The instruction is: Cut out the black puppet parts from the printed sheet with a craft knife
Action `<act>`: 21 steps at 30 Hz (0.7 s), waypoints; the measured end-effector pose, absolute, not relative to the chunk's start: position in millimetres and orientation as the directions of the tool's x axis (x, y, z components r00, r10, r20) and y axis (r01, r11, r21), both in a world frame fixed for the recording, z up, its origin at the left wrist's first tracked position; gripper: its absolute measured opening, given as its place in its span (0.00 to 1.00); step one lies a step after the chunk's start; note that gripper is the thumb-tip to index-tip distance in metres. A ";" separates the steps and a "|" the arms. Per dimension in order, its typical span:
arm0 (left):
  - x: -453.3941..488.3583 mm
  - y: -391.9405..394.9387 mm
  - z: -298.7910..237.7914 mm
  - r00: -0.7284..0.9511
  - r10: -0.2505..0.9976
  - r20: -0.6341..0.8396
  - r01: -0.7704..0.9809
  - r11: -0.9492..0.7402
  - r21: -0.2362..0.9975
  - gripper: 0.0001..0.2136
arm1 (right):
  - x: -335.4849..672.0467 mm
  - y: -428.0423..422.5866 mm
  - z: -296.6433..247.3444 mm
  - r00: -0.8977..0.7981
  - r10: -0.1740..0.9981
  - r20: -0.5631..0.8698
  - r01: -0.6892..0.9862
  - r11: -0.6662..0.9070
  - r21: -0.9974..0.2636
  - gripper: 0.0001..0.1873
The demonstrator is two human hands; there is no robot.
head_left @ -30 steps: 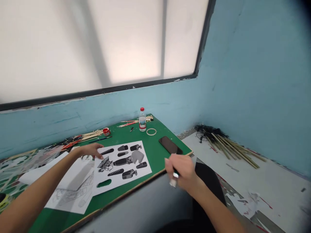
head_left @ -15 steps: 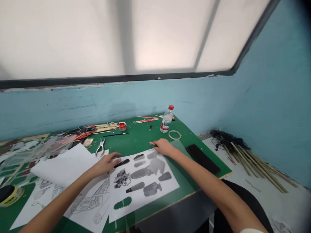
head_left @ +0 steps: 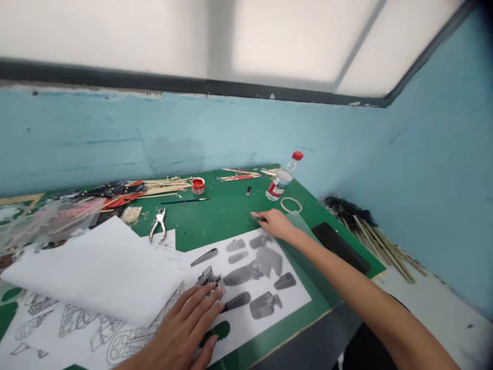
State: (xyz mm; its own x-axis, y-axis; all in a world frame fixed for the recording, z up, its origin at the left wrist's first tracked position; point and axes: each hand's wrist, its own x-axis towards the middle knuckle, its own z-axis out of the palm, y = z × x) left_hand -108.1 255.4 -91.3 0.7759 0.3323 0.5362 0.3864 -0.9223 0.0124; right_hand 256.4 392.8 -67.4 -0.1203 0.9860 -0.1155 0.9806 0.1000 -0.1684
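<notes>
While the left hand (head_left: 187, 321) is lying across the near left part of the picture sheet (head_left: 256, 283), its fingers are spreading out loose and are gripping nothing. The sheet is lying flat on the green table (head_left: 219, 221), showing black and gray shapes. A see-through sheet (head_left: 302, 228) is covering its right part and is poking out past its edge. The right hand (head_left: 278, 224) is reaching by the far right corner, and its thumb and fingers are pinching a small dark tool (head_left: 260, 219); I cannot tell what kind. White paper (head_left: 100, 267) is lying to the left, over some line drawings (head_left: 131, 341). Shiny pliers (head_left: 158, 224) are resting behind it. A water bottle (head_left: 282, 180) is standing beyond the right hand, and a pale ring (head_left: 291, 205) is lying just beside the bottle.
</notes>
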 end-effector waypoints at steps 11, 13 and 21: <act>-111.5 258.3 -101.1 0.806 0.353 0.475 0.412 -0.911 -0.022 0.26 | 263.9 409.0 -93.8 -0.134 0.989 -0.063 0.973 0.119 -0.197 0.17; -111.3 259.3 -99.1 0.814 0.348 0.465 0.407 -0.913 -0.030 0.27 | 262.4 411.4 -97.3 -0.123 0.991 -0.050 0.975 0.111 -0.193 0.17; -109.0 262.0 -100.8 0.840 0.380 0.388 0.409 -0.912 0.007 0.28 | 251.4 419.7 -86.3 -0.115 0.981 -0.155 0.991 0.102 -0.089 0.14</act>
